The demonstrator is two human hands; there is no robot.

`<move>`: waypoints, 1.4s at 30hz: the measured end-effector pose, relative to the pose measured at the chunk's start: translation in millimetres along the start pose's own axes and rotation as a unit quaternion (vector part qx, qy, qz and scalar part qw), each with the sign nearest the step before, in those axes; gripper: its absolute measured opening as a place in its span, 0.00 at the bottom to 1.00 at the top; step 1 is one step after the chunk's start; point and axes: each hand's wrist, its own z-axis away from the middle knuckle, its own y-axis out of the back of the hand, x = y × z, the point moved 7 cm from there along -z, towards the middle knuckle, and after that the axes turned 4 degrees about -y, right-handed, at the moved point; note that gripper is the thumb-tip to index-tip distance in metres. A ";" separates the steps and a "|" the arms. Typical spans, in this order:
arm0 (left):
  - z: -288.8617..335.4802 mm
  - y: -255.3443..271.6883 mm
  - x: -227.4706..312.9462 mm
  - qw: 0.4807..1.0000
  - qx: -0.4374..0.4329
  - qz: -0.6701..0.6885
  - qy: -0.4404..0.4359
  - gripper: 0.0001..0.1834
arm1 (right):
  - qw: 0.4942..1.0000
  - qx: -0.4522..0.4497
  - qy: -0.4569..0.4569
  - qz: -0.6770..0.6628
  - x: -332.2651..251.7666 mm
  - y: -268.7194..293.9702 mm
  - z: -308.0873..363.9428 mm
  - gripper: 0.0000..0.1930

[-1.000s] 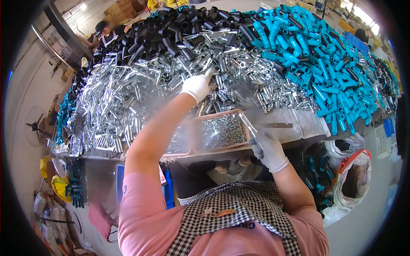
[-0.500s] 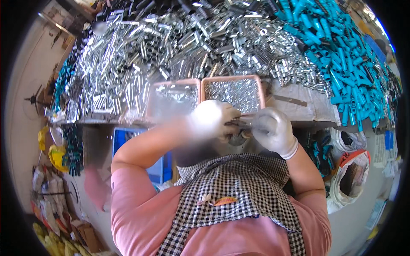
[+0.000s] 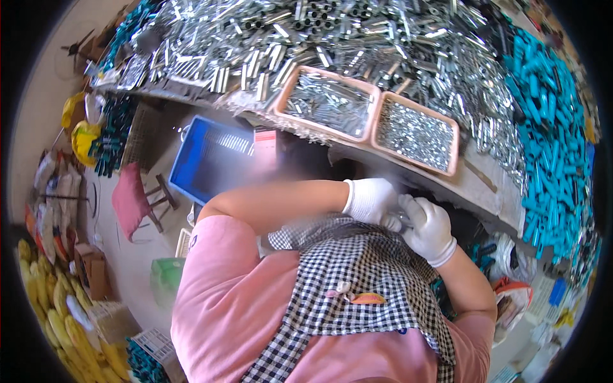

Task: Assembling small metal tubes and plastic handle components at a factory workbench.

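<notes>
My left hand (image 3: 372, 202) and my right hand (image 3: 430, 231), both in white gloves, meet in front of my checked apron (image 3: 357, 281), just off the table's near edge. The right fingers are curled closed around a small greyish, shiny piece (image 3: 402, 216), mostly hidden and too blurred to name. Against it, the left hand is closed too; what its fingers hold cannot be made out. Beyond the hands, two pinkish-orange trays stand side by side at the table edge. Thin metal pins lie in the left tray (image 3: 373, 117), small silvery parts in the right tray (image 3: 454, 145).
Heaps of metal tubes (image 3: 319, 22) cover the table behind the trays, with a pile of teal tubular parts (image 3: 543, 115) at the right. A flat metal strip (image 3: 480, 175) lies near the edge. Left below stand a blue crate (image 3: 182, 172) and a stool with a pink seat (image 3: 129, 201).
The view has swung to the left, showing more of the blue crate and stool. Both hands have come back from beside the trays towards my apron, still close together.
</notes>
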 end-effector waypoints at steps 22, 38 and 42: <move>187.2 75.0 -92.4 0.790 0.520 -0.273 0.176 0.30 | 0.931 0.003 -0.252 -0.263 33.9 -68.4 10.1 0.20; 268.1 101.1 -231.5 0.657 0.419 -0.454 0.432 0.43 | 0.901 0.015 -0.332 -0.280 55.3 -92.7 21.6 0.19; 279.8 92.8 -211.1 0.644 0.516 -0.399 0.399 0.42 | 0.901 0.013 -0.331 -0.282 52.5 -92.9 19.6 0.19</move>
